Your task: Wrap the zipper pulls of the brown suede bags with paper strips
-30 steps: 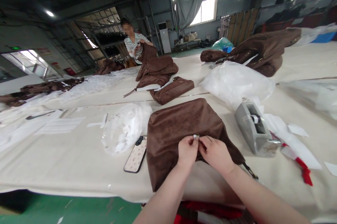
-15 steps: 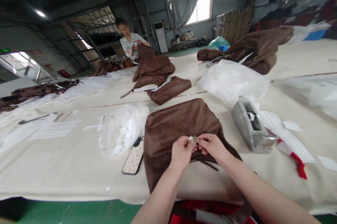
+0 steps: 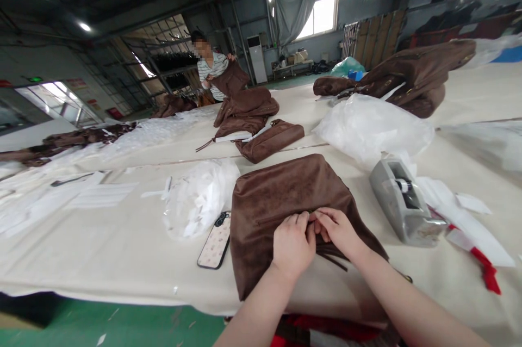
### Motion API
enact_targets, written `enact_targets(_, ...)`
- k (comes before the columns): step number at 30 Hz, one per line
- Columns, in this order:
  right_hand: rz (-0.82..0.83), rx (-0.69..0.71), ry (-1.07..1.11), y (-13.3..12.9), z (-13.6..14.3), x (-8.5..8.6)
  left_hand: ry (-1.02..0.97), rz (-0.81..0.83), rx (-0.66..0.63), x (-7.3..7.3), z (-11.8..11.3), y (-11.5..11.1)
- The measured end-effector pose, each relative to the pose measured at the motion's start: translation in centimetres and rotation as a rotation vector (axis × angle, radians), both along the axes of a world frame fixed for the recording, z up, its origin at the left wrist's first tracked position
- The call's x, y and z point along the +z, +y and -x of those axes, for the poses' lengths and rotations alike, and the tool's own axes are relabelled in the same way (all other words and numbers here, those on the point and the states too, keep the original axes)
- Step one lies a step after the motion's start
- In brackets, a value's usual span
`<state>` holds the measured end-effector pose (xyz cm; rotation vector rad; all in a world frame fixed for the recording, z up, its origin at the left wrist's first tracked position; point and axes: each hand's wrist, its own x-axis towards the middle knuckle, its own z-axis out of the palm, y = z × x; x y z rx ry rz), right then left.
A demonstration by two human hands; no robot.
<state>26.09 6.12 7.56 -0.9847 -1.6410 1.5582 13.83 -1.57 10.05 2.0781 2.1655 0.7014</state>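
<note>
A brown leather-like bag (image 3: pixel 261 194) lies on the cream-covered table in front of me, a zip line across its face. My left hand (image 3: pixel 294 241) is at the right end of that zip line, back up, fingers curled and closed. Touching it from the right, my right hand (image 3: pixel 334 230) has its fingers pinched together at the same spot. Whatever sits between the fingertips is hidden. Thin dark straps (image 3: pixel 332 261) stick out below the hands.
Left of the bag lie a phone (image 3: pixel 215 241) and a clear plastic bag of white pieces (image 3: pixel 199 197). A grey tape dispenser (image 3: pixel 402 200) stands at right. More brown bags (image 3: pixel 271 140) lie beyond, where a person (image 3: pixel 212 67) holds one.
My left hand has turned back-up over the zip end, and the small white piece and brass-coloured part between my fingers are now out of sight. The view has shifted slightly left.
</note>
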Motion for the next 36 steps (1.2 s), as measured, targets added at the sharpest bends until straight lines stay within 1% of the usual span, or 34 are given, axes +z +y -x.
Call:
enact_targets(3,-0.151,-0.005,-0.093,-0.1,-0.4,0.2,-0.065,0.003,0.006,0.3,0.3,0.2)
enact_targets(5,-0.165,-0.050,-0.151,-0.1,-0.6,0.2,-0.178,0.001,0.008,0.2,0.7,0.4)
enact_targets(7,-0.058,-0.077,-0.178,-0.1,-0.6,0.1,-0.383,0.018,0.030,-0.1,1.0,0.7)
enact_targets(9,0.101,-0.004,-0.136,-0.1,-0.5,0.0,-0.651,0.071,0.075,-0.5,1.1,1.0)
enact_targets(11,0.231,0.095,-0.024,0.0,-0.2,-0.2,-0.876,0.124,0.122,-1.0,1.0,1.3)
enact_targets(12,0.275,0.117,0.041,0.0,0.0,-0.3,-0.938,0.137,0.138,-1.1,1.0,1.4)
enact_targets(14,0.331,0.091,0.140,0.0,0.4,-0.5,-0.951,0.142,0.148,-1.3,0.9,1.5)
enact_targets(16,0.380,0.031,0.186,0.0,0.6,-0.9,-0.830,0.129,0.124,-1.2,0.8,1.4)
enact_targets(17,0.402,0.007,0.201,0.0,0.7,-1.1,-0.718,0.108,0.113,-1.0,0.7,1.3)
enact_targets(20,0.446,-0.033,0.256,0.1,1.0,-1.5,-0.240,-0.025,0.099,-0.7,0.5,0.6)
enact_targets(22,0.460,-0.033,0.283,0.1,1.0,-1.6,0.076,-0.110,0.067,-0.8,0.3,0.2)
enact_targets(23,0.464,-0.036,0.288,0.1,1.0,-1.5,0.203,-0.134,0.038,-1.0,0.3,0.0)
enact_targets(25,0.466,-0.033,0.293,0.1,1.0,-1.5,0.388,-0.155,-0.021,-1.3,0.3,-0.2)
enact_targets(27,0.470,-0.022,0.300,0.1,1.0,-1.4,0.498,-0.159,-0.053,-1.6,0.4,-0.3)
enact_targets(30,0.492,-0.016,0.328,0.1,0.9,-1.2,0.576,-0.154,-0.066,-1.5,0.4,-0.4)
enact_targets(33,0.481,-0.032,0.356,0.0,1.0,-1.1,0.604,-0.144,-0.067,-1.5,0.1,-0.5)
enact_targets(36,0.442,-0.033,0.356,-0.2,1.1,-1.4,0.567,-0.133,-0.060,-1.6,-0.3,-0.6)
